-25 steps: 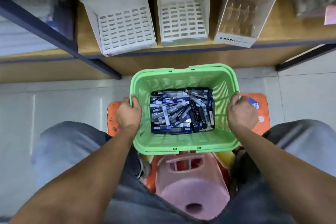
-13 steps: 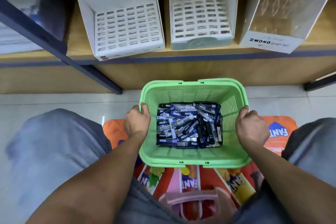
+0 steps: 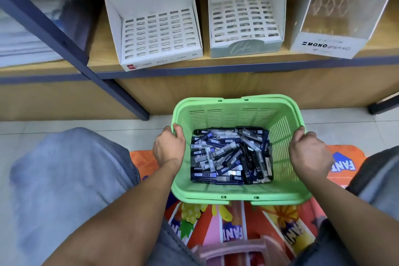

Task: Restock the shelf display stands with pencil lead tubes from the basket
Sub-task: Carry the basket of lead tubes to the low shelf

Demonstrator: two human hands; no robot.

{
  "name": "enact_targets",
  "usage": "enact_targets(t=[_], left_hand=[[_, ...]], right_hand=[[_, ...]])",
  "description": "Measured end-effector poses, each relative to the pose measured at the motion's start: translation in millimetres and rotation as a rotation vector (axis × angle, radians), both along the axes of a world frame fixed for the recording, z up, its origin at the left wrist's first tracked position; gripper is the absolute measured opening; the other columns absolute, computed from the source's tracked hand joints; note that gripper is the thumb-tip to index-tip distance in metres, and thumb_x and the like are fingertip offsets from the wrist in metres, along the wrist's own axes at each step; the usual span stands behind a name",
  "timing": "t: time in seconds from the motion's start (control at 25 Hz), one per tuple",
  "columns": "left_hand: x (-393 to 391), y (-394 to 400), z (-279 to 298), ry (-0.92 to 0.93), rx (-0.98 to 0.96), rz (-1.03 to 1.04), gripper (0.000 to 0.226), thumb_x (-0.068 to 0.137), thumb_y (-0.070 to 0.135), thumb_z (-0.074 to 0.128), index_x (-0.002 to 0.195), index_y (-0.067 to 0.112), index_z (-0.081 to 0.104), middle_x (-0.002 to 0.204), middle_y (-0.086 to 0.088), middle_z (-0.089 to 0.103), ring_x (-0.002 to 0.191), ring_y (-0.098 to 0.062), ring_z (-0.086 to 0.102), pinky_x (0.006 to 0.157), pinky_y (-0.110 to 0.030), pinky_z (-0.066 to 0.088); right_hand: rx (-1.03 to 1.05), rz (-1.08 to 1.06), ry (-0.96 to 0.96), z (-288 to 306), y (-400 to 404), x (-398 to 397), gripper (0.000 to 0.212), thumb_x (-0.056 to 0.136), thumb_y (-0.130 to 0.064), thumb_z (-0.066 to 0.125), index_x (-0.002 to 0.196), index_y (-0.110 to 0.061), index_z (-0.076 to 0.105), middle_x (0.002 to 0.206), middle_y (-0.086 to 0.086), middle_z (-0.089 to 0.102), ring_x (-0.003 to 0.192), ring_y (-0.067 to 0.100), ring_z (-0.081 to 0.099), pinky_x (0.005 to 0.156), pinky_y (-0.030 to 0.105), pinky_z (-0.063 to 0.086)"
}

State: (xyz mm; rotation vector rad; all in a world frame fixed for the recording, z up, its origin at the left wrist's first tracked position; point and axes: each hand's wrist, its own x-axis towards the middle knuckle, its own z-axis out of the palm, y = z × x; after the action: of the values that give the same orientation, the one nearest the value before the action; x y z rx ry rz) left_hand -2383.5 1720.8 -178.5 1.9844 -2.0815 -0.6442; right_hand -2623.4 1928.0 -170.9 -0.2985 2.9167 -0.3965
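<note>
The left hand [image 3: 169, 149] and right hand [image 3: 311, 153] each curl their fingers over a side rim of the green basket [image 3: 237, 192]. One grip on either side keeps it level, so the loose tubes [image 3: 231, 155] heaped in its bottom do not slide. The basket sits low between the person's knees, over a bright printed mat [image 3: 237, 222] on the floor. It is just near of the shelf [image 3: 216, 65], which probably puts the tubes within easy reach of the stands.

On the shelf, the left stand [image 3: 159, 34] and middle stand [image 3: 244, 21] lean back with their grids of slots facing out. Every slot looks empty, so nothing seems restocked yet. At far right a clear MONO box [image 3: 332, 28] stands apart. A pink stool [image 3: 226, 252] shows at the near edge.
</note>
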Motion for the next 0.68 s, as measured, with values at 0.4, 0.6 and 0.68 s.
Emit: enact_targets(t=[0.4,0.6,0.68], left_hand=[[-2,8,2,-0.048,-0.032,-0.072,0.048,0.106,0.038,0.026,0.084,0.009,0.057,0.096,-0.024,0.07,0.09,-0.041,0.064,0.073,-0.038,0.042],[-1,10,3,-0.064,-0.057,-0.084,0.052,0.107,0.037,0.023,0.082,0.008,0.058,0.096,-0.025,0.07,0.089,-0.041,0.065,0.073,-0.038,0.043],[-1,10,2,-0.05,-0.059,-0.075,0.052,0.107,0.038,0.022,0.076,0.01,0.054,0.09,-0.023,0.07,0.083,-0.038,0.065,0.073,-0.038,0.046]], right_hand=[[-0.07,0.033,0.073,-7,1,4,0.058,0.107,-0.039,0.026,0.1,0.004,0.064,0.093,0.03,0.07,0.087,0.045,0.067,0.075,0.043,0.046],[-0.062,0.063,0.084,-9,-1,7,0.057,0.108,-0.038,0.024,0.092,-0.001,0.064,0.085,0.024,0.071,0.077,0.039,0.069,0.064,0.036,0.038],[-0.04,0.068,0.087,-9,-2,6,0.058,0.108,-0.039,0.021,0.092,-0.003,0.064,0.083,0.021,0.071,0.074,0.036,0.069,0.063,0.035,0.042]])
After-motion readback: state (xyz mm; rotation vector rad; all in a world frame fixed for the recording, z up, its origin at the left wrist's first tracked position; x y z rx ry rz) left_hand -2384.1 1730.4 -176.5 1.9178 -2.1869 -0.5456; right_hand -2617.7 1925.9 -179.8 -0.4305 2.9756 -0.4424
